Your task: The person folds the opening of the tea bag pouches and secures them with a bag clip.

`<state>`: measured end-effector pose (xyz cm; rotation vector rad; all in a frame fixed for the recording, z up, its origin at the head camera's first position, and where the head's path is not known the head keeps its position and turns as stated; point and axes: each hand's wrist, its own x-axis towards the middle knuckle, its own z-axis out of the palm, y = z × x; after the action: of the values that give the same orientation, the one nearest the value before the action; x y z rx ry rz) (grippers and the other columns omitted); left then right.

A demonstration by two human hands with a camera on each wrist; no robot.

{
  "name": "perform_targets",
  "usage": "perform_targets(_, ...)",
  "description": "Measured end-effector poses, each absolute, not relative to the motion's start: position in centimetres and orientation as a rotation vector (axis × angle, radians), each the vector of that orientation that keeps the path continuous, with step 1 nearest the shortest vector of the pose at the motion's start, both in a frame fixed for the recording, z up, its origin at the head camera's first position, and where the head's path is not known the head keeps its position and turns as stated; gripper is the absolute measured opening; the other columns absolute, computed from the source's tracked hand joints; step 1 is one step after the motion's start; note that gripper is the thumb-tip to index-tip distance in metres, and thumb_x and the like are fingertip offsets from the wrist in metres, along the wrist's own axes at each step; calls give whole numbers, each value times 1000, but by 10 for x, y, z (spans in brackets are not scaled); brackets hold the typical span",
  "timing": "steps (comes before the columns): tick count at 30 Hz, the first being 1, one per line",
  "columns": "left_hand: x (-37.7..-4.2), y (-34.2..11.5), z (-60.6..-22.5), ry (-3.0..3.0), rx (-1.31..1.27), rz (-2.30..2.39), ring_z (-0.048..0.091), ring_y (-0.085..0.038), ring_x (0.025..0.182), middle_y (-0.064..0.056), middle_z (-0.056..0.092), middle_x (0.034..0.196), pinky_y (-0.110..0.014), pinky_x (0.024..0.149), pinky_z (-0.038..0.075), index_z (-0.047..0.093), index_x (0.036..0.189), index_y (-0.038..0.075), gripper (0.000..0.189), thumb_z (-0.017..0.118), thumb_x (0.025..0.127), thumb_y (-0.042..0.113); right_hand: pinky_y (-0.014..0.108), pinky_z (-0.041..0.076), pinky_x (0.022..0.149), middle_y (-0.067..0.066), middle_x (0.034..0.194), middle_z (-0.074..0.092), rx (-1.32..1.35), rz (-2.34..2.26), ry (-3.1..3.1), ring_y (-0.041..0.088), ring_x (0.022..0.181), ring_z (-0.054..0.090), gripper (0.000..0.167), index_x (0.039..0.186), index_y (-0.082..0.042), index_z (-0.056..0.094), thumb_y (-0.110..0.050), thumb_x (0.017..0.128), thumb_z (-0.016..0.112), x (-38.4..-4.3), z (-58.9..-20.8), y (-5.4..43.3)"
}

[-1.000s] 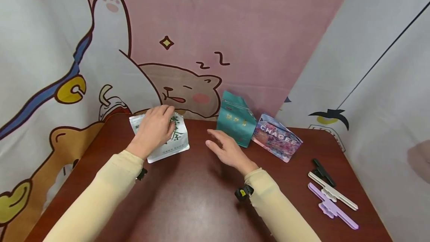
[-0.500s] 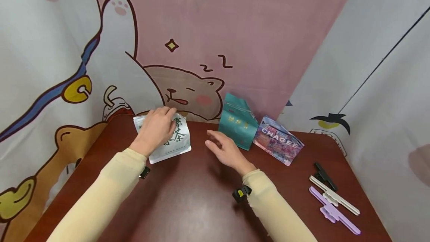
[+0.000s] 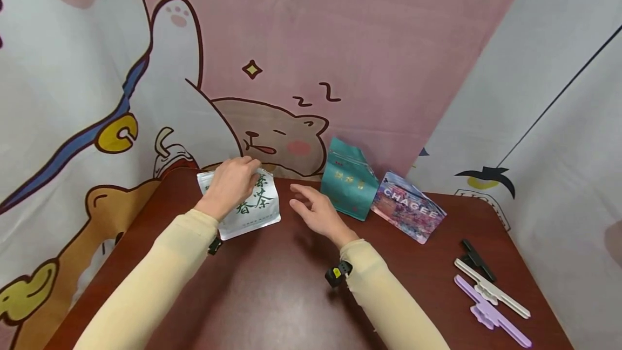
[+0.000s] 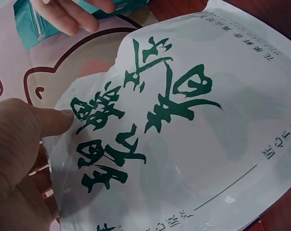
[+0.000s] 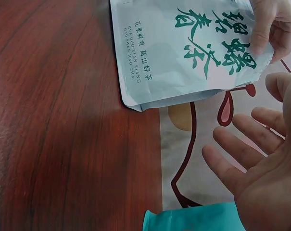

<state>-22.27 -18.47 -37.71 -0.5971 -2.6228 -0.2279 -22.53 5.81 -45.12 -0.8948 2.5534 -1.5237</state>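
My left hand holds a white tea pouch with green characters by its top edge. In the left wrist view the thumb lies on the front of the pouch, and the other fingers are behind it. The pouch stands on the table, leaning a little. To its right hovers my right hand, fingers spread and relaxed, touching nothing. Its palm faces the white pouch, as the right wrist view also shows. Just behind the right hand stands a teal pouch.
A pink and purple CHAGEE pouch leans beside the teal one. On the table's right side lie a black clip, a white sealing clip and a purple sealing clip. A printed cloth hangs behind the table.
My right hand has shifted slightly left, away from the teal pouch and nearer the white one. The left hand keeps its grip. The head view has turned a little.
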Motion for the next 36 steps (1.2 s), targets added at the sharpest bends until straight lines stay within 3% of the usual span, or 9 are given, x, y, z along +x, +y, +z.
perform_targets(8, -222, -190, -379, -2609, -631, -293, 60, -24, 61, -5, 61, 75, -41, 55, 51, 70, 87, 6, 9, 71, 91, -2, 48, 52, 102, 18, 144, 59, -896, -1522, 2523, 39, 127, 61, 46, 148, -3, 54, -13, 104, 62, -230, -450, 43)
perform_targets(18, -225, -191, -380, -2610, -683, -391, 65, -23, 68, -5, 67, 84, -41, 60, 55, 77, 97, 8, 12, 73, 92, -2, 45, 53, 101, 14, 142, 62, -865, -1495, 2573, 30, 125, 64, 44, 147, -4, 55, -14, 104, 62, -234, -448, 34)
perform_targets(28, -228, -187, -381, -2548, -783, -455, 71, -24, 76, -4, 73, 90, -43, 66, 57, 79, 98, 8, 13, 73, 91, -2, 47, 50, 105, 12, 135, 68, -866, -1440, 2726, 28, 128, 62, 37, 139, -7, 64, -14, 103, 63, -241, -449, 23)
perform_targets(36, -233, -185, -382, -2551, -835, -512, 72, -22, 81, -5, 76, 95, -40, 71, 58, 80, 100, 8, 15, 73, 92, -3, 43, 55, 96, 7, 122, 75, -820, -1432, 2837, 24, 113, 71, 26, 125, -10, 75, -19, 102, 66, -248, -453, 15)
